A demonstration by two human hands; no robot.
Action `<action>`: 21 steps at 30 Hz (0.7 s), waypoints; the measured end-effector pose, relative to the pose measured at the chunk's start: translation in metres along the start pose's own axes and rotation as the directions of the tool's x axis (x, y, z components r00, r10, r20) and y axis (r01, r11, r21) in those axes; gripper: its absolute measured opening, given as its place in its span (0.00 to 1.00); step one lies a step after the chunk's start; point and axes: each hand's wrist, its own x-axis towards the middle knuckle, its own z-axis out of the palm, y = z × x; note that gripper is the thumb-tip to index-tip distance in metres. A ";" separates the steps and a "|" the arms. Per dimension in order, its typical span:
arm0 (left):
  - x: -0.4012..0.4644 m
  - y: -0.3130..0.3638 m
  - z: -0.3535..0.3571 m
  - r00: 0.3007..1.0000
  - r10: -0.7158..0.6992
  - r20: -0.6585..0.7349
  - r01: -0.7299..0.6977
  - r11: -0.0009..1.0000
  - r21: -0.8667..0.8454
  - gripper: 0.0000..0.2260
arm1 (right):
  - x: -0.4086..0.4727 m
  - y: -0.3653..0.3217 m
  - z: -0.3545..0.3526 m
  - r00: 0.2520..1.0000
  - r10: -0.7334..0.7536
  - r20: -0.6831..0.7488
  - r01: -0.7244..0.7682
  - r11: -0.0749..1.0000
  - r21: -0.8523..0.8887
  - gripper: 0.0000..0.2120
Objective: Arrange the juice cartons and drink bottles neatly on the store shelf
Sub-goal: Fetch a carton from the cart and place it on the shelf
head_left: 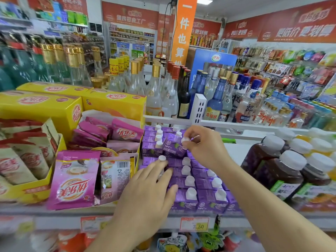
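Observation:
Rows of small purple juice cartons [203, 182] with white caps fill the middle of the shelf [54, 213]. My right hand [203, 148] pinches the white cap of one purple carton [173, 145], which is lifted and tilted above the rows. My left hand [151, 190] lies flat with fingers spread on the left front cartons, fingertips touching their tops. To the right stand dark juice bottles [280, 171] with white caps, with orange ones behind them.
Pink drink-mix pouches [74, 179] and yellow display boxes [41, 106] crowd the shelf to the left. Glass liquor bottles [156, 88] stand behind a white rail [236, 123]. A price tag [194, 224] hangs on the shelf edge. Snack racks line the right wall.

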 end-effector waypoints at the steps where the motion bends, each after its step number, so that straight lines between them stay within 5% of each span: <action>1: 0.000 -0.001 0.002 1.000 0.004 -0.002 -0.004 1.000 0.006 0.23 | 0.001 0.001 -0.001 1.000 -0.008 0.011 0.008 1.000 -0.012 0.09; 14: 0.001 -0.001 0.006 1.000 -0.009 0.030 0.008 1.000 0.030 0.27 | -0.001 0.011 0.004 0.986 -0.081 0.143 0.120 0.950 -0.288 0.03; 21: 0.001 0.001 0.004 0.999 -0.013 0.045 0.013 1.000 0.004 0.28 | -0.001 0.017 -0.002 0.981 -0.077 0.178 0.130 0.943 -0.307 0.11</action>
